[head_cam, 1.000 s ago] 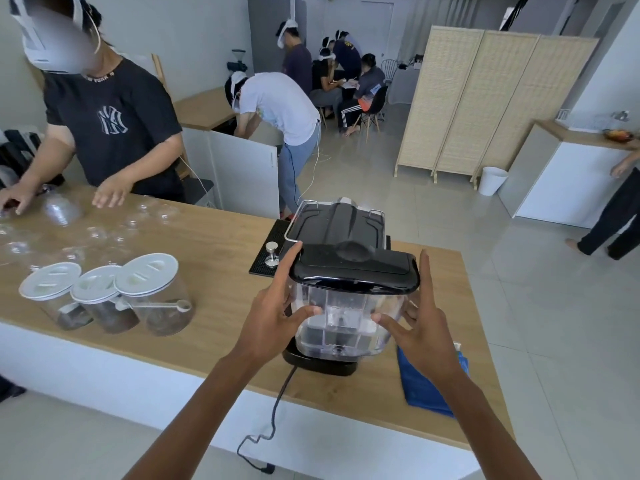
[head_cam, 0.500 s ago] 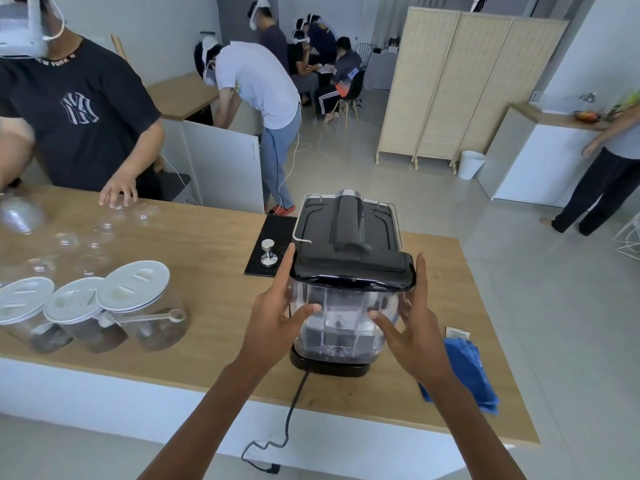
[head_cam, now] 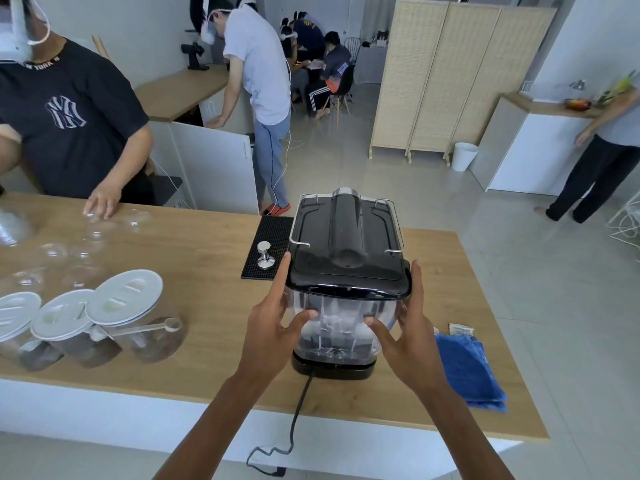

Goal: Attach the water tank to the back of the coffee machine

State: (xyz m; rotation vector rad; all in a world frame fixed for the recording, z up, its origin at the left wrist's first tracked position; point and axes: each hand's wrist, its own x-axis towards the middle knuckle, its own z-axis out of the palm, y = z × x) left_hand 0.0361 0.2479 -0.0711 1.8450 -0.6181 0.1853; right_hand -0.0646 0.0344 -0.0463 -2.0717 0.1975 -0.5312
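Note:
A black coffee machine (head_cam: 346, 233) stands on the wooden counter (head_cam: 207, 265), its back turned toward me. A clear water tank (head_cam: 339, 323) with a black lid sits upright against that back, its bottom on the machine's black base. My left hand (head_cam: 273, 327) grips the tank's left side, thumb across the front. My right hand (head_cam: 408, 330) holds the right side the same way. A black power cord (head_cam: 298, 410) hangs from the base over the counter's front edge.
A black mat (head_cam: 266, 247) with a metal tamper (head_cam: 265, 254) lies left of the machine. Three lidded glass jars (head_cam: 104, 320) and several clear glasses stand at the left. A blue cloth (head_cam: 467, 368) lies at the right. A person in a dark shirt (head_cam: 69, 119) stands across the counter.
The tank has dropped lower against the machine's back and now rests on the base. Both hands stayed on its sides. My view has shifted closer and slightly left.

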